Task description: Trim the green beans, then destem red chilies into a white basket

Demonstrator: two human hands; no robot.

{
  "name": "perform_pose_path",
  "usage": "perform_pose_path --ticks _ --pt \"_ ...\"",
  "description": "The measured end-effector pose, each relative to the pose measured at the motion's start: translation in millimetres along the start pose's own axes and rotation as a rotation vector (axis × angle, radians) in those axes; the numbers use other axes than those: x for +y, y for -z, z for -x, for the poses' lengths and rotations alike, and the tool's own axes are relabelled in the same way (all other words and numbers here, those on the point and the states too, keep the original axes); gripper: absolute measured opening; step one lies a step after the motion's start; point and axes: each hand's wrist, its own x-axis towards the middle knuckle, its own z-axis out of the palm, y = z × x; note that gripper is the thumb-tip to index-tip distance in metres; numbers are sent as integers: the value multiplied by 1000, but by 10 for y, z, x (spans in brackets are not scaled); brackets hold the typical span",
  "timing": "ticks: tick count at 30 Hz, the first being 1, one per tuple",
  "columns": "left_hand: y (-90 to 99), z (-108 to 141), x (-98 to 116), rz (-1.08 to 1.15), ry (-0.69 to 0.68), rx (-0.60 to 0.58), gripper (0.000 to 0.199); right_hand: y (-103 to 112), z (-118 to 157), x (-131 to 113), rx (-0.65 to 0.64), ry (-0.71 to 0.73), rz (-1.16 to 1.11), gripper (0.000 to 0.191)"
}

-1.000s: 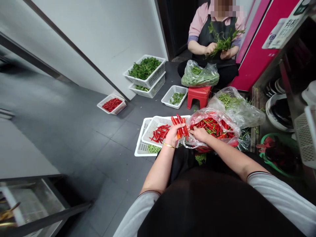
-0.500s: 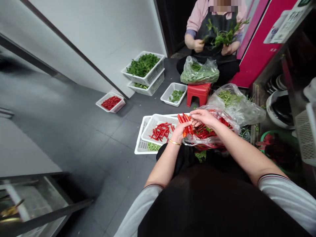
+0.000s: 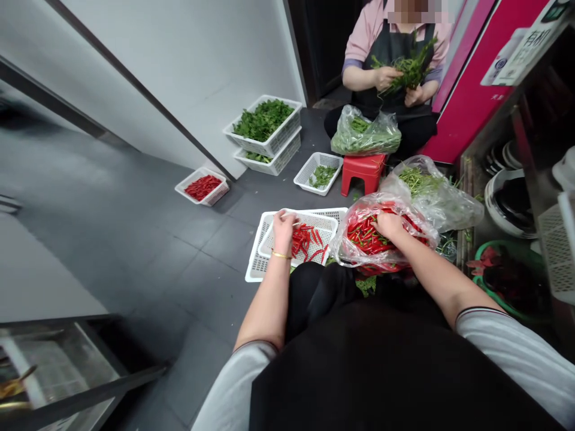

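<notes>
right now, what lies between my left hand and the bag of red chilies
In the head view, loose red chilies lie in the upper perforated white basket, between your left hand and the clear plastic bag.

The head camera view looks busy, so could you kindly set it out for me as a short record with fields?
Left hand: over the white basket, beside its red peppers; grip unclear
Right hand: in the open plastic bag of red peppers; fingertips hidden
Co-worker: both hands on a bunch of greens
Seat: red stool on the floor
By the wall: two stacked baskets with leafy greens
</notes>
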Motion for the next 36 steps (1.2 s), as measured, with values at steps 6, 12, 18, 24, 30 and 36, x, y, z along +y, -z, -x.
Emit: perform_pose_path --ticks 6,12,18,24,30,36 --pt "-1044 533 -272 -221 -92 -637 27 306 100 92 16 13 -37 34" --pt "-1824 310 -551 -366 -120 -679 38 573 324 270 -42 12 -532 16" --pt "-1774 441 -751 -395 153 -773 16 96 394 296 -207 -99 -996 23" --pt "-1693 675 -812 -585 415 -756 28 -228 607 234 58 -11 -496 11" --pt "-1667 470 -749 -425 348 -596 19 -113 634 482 -129 99 -151 29" --pt "-1604 77 -751 -388 254 -338 13 58 360 480 35 104 -27 42"
